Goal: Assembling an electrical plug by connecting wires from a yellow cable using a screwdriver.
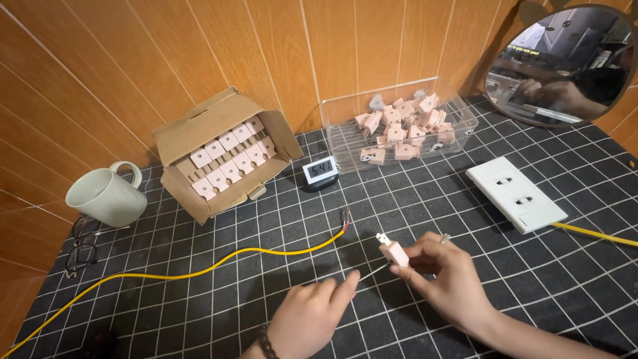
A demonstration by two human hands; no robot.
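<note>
Table cover [505,292]: black cloth with a white grid, spread over the whole work surface below an orange panelled wall.
Mirror [563,66]: round, leaning on the wall at the far right corner.
Cardboard box [199,129]: brown, flaps open, tilted toward the camera at the left centre; 2 rows of pale pink plugs [229,163] sit in its slots.
Clear bin [458,110]: transparent rectangular tray against the wall, right of the box, holding a loose heap of the same pink plugs.
Mug [106,194]: pale green, lying on its side at the far left, with glasses [81,246] just in front of it.
Socket panel [516,193]: white rectangle with 2 outlets, flat on the cloth at the right; a yellow cord leaves its near end.
Yellow cable [199,269]: runs from the lower left corner to the middle, ending in bare stripped wires.
Small display [319,171]: white screen on a dark base, between box and bin.
Right hand [445,279]: closed around a pink plug [393,251], prongs pointing up and left, held above the cloth near the centre.
Left hand [312,312]: fingers narrow, pinching a thin wire [373,271] that leads to the plug.
</note>
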